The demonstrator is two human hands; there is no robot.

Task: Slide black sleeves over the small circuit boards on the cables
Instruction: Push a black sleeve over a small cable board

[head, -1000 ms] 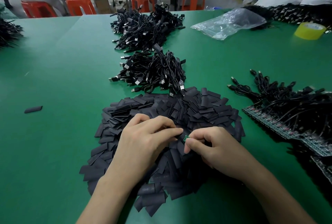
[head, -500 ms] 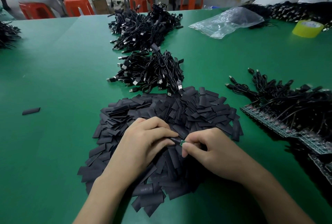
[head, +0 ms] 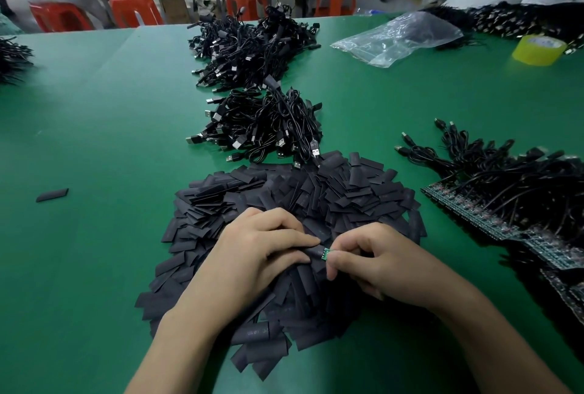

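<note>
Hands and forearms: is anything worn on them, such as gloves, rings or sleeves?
Nothing shows. The left hand and the right hand have no gloves, rings or watch, and the forearms are bare down to the picture's edge.

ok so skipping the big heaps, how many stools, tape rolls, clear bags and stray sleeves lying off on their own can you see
orange-red stools: 4
yellow tape roll: 1
clear plastic bag: 1
stray black sleeve: 1
total: 7
</note>
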